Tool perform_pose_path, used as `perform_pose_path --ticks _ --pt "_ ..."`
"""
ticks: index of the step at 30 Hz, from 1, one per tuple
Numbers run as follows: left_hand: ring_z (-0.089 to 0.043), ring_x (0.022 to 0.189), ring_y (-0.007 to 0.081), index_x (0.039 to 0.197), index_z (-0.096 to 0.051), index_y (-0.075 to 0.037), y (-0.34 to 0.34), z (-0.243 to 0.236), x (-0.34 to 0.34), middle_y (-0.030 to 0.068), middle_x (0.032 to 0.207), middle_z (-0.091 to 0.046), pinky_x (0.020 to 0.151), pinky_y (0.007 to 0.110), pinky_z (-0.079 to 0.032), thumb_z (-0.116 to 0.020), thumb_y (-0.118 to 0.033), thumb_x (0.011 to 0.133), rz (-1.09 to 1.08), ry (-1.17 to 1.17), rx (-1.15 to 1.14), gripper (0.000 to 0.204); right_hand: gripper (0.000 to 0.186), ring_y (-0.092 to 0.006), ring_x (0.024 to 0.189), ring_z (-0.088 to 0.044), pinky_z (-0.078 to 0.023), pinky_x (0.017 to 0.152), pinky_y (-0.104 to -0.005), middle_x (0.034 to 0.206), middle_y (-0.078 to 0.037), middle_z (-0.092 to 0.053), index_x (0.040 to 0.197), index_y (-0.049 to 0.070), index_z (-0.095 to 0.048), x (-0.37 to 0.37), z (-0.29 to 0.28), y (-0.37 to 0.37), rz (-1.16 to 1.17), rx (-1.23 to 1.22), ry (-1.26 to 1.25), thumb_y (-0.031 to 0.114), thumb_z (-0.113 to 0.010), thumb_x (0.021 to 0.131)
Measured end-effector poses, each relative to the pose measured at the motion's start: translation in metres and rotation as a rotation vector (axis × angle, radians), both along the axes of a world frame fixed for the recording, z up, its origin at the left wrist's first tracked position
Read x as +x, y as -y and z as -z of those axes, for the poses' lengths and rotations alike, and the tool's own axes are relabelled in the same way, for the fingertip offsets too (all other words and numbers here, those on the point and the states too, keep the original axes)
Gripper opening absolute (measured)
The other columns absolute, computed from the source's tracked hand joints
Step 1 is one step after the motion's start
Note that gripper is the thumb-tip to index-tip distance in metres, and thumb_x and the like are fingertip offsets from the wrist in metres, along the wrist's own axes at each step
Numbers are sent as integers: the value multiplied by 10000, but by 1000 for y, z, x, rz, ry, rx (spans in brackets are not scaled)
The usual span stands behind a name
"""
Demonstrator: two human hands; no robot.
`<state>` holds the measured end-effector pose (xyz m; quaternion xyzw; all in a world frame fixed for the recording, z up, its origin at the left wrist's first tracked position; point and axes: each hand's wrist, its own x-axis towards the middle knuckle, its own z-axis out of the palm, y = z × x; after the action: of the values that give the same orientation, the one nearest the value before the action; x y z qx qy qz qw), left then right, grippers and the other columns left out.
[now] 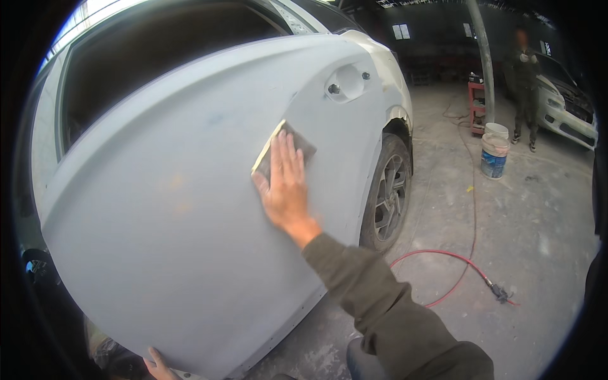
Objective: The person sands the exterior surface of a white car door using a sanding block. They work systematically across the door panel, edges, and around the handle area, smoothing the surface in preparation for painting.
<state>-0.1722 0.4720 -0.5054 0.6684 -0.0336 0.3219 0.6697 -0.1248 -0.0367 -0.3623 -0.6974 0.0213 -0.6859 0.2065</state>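
A grey-primed car door (209, 253) stands open across the left and middle, with faint orange and bluish patches on its surface. My right hand (288, 183) holds a sanding pad (307, 147), brownish-grey with a pale yellow edge, flat against the door below the handle recess (345, 83). Its fingers lie stretched over the pad, the thumb by one corner. Low at the left, my left hand (159, 366) grips the door's bottom edge; only part of it shows.
Behind the door is the car's wheel (389, 190). A red air hose (443, 252) with a dark fitting loops over the concrete floor. Farther back stand a bucket (494, 155), a red cart (476, 104), a pole (482, 57), a person (525, 88) and a white car (565, 114).
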Motion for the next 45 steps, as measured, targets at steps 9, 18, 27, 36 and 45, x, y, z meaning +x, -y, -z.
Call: perform_pose_path --ticks 9,18,27,36,45 --pt "-606 1190 229 1412 -526 66 -11 9 10 144 1339 -636 1049 378 -469 -622 -358 1077 30 -1 -44 548 821 -367 1573 -291 -256 1282 -536 1684 -186 -340 1603 7 -363 -10 0 28 12 -312 -118 314 -734 938" --pt "-604 1166 206 1407 -520 47 12 6 9 105 1301 -641 1044 359 -456 -629 -399 1074 27 -40 -35 567 970 -496 1542 -293 -206 1236 -671 1653 -294 -326 1608 -25 -321 -20 167 -101 -101 -495 -226 470 -733 881" --pt "-641 1122 298 1406 -521 136 19 7 5 252 1332 -652 1009 411 -514 -726 -107 1001 -107 146 129 515 792 -404 1607 -167 -120 1290 -573 1710 -262 -217 1644 -31 -222 5 10 31 111 -39 -87 239 -611 1010" --pt "-611 1180 313 1453 -470 148 34 5 -8 281 1401 -600 1051 424 -495 -718 -107 1004 -12 154 101 573 931 -432 1555 -291 -242 1272 -547 1660 -287 -317 1582 -85 -339 -7 -93 -163 -301 -700 26 357 -754 876" --pt "-622 1111 258 1406 -526 111 11 32 -19 207 1316 -649 980 384 -520 -721 -198 1019 -193 140 -27 532 757 -351 1595 -226 -142 1303 -509 1693 -234 -296 1605 -35 -330 27 -119 163 205 -67 -191 478 -489 1071"
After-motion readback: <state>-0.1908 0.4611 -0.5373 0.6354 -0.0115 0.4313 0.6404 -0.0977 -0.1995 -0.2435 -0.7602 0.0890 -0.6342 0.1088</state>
